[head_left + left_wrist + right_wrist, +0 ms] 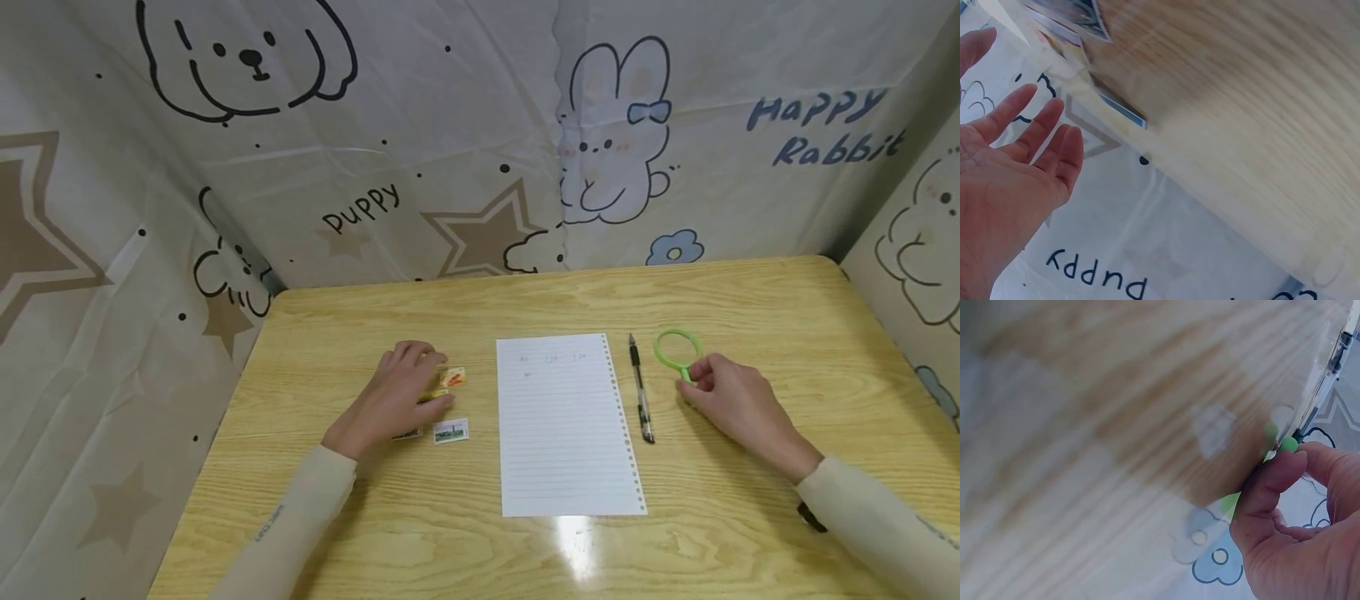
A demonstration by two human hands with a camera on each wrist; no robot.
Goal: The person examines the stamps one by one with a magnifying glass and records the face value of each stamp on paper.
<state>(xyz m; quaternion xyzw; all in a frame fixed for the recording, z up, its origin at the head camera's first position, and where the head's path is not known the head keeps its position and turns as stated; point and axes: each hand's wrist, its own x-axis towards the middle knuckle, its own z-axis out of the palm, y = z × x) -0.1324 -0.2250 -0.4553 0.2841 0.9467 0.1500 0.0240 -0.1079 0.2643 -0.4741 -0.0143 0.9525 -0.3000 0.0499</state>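
Note:
In the head view my left hand point(393, 396) is over several small stamps at the left of the table, its fingers spread and loosely bent. A yellow and red stamp point(453, 377) lies by its fingertips, and a green landscape stamp point(451, 431) lies just below the thumb. Other stamps are partly hidden under the hand. The left wrist view shows the palm point(1010, 181) with nothing gripped. On the right, my right hand point(738, 404) pinches the short handle of a green-rimmed magnifying glass point(684, 367) between thumb and fingers, with the round lens pointing away.
A lined sheet of paper point(566, 442) with a few faint handwritten marks lies mid-table, punched holes along its right edge. Between it and the magnifying glass lies a black pen point(640, 387). A printed cloth point(465, 108) hangs behind the wooden table point(420, 533).

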